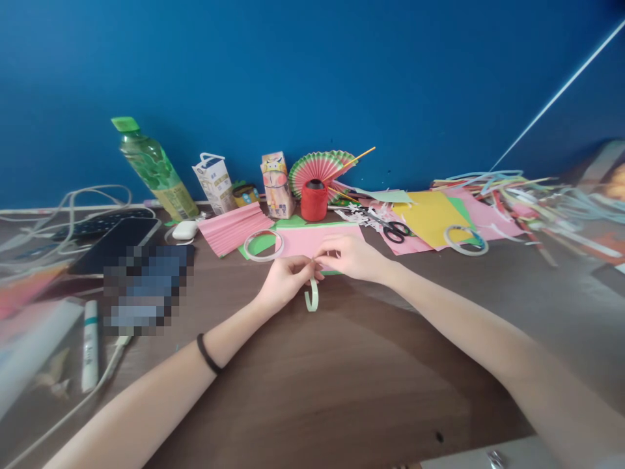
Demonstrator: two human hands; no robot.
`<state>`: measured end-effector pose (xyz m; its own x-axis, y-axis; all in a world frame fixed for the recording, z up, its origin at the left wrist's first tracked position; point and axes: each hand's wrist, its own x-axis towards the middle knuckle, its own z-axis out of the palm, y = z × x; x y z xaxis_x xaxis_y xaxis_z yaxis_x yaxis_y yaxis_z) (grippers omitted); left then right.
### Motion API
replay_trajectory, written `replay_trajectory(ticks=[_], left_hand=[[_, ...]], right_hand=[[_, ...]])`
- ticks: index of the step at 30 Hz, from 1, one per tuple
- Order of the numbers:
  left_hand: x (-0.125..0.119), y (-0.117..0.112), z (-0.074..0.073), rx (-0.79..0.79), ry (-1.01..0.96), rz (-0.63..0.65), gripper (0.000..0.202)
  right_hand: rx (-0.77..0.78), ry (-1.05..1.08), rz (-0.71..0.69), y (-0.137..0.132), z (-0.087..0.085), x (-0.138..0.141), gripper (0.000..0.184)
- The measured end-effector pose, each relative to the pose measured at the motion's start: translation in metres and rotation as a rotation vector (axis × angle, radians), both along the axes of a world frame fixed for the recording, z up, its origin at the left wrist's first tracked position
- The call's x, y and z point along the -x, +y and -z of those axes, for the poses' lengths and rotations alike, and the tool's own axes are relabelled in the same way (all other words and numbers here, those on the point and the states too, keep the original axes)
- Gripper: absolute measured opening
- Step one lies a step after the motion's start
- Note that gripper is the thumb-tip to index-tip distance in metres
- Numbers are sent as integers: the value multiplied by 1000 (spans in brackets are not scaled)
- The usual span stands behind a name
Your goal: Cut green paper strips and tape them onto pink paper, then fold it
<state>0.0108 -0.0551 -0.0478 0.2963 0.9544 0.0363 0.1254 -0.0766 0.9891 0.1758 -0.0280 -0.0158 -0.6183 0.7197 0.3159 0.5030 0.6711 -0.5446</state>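
Head view: two hands meet over a pale curled strip at the centre of the frame

The left hand [287, 281], just left of centre, is nearly closed, thumb and fingertips pinching the pale curled strip [313, 299], which hangs in a loop below them. The right hand [352, 256], just right of centre, has its fingers bent inward and its fingertips close against the left ones; I cannot tell whether it also grips the strip.

Behind the hands lies a pink sheet [305, 239], with a tape ring [263, 258] at its left end. Above it in the frame stand a red spool [314, 203] and a pleated fan [311, 169]. Black-handled scissors [396, 232] lie right of centre, beside a yellow sheet [427, 218]. A green-capped bottle [159, 170] leans in the upper left, and pleated pink paper [236, 228] lies left of centre. The brown tabletop [303, 391] fills the lower middle.
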Motion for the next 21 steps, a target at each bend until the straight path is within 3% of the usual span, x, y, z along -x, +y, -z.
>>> replay_trajectory(ticks=[21], left_hand=[[1,0,0,-24,38,17,18]], right_hand=[[54,1,-31,2,1,-2,15]])
